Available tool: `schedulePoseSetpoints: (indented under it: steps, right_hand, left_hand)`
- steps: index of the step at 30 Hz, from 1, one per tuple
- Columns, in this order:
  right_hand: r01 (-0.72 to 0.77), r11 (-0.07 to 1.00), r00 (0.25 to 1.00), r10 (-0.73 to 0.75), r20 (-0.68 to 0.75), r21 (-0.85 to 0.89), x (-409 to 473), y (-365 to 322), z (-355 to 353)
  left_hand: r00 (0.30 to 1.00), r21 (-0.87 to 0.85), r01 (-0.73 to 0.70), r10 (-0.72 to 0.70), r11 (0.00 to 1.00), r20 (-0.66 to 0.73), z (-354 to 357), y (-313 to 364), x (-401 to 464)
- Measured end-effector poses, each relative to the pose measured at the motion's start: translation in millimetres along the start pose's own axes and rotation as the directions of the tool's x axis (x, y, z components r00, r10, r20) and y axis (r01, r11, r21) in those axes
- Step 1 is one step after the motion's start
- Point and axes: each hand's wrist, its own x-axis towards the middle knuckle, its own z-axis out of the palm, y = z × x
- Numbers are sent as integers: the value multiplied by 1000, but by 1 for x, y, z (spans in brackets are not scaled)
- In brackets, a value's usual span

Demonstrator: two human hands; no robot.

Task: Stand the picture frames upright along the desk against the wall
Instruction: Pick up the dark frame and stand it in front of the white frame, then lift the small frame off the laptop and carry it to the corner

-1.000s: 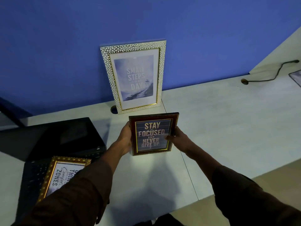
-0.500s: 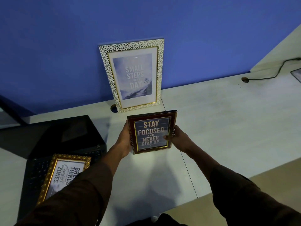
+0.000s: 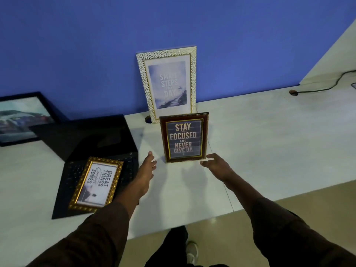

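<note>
Released now, where half a second ago gripped on both sides: dark red frame (image 3: 184, 137) reading STAY FOCUSED AND NEVER GIVE UP, standing upright on its own at centre frame on the white counter (image 3: 269, 135). Left hand (image 3: 147, 168) drawn back to lower left of that frame, fingers spread, holding nothing. Right hand (image 3: 216, 165) likewise pulled away to lower right of it, palm loose and empty, fingertips just beside the frame's bottom corner but apart from it.

Unchanged behind it: white pebbled frame (image 3: 166, 83) with SMALL STEPS DAY, leaning against the blue wall (image 3: 77, 45) at upper centre, its lower right corner partly hidden by the red frame. Gold frame (image 3: 96, 184) lying flat at lower left on the keyboard of an open black laptop (image 3: 86, 139).

Newly in view at far left edge: black frame (image 3: 21, 118), tilted back against the wall. At far right, dark cable (image 3: 323, 88) running across the counter.
</note>
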Motion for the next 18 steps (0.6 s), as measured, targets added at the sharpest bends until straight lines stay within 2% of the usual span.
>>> schedulePoseSetpoints:
  steps: [3, 8, 13, 18]
  right_hand:
    - [11, 1000, 998, -11, 60, 0, -17, 8, 23]
    - [65, 997, 981, -57, 188, -35, -30, -4, 75]
    - [127, 991, 946, -107, 307, -47, -37, -36, 129]
    - [153, 986, 906, -110, 408, -73, -38, -56, 184]
  left_hand:
    - [1000, 26, 5, -4, 1000, -30, -26, -26, -29]
    - [988, -104, -34, 18, 994, -153, -81, -51, -70]
    - [961, -132, -63, 24, 989, -277, -139, -62, -96]
    - [954, -40, -84, 68, 996, -292, -184, -63, -114]
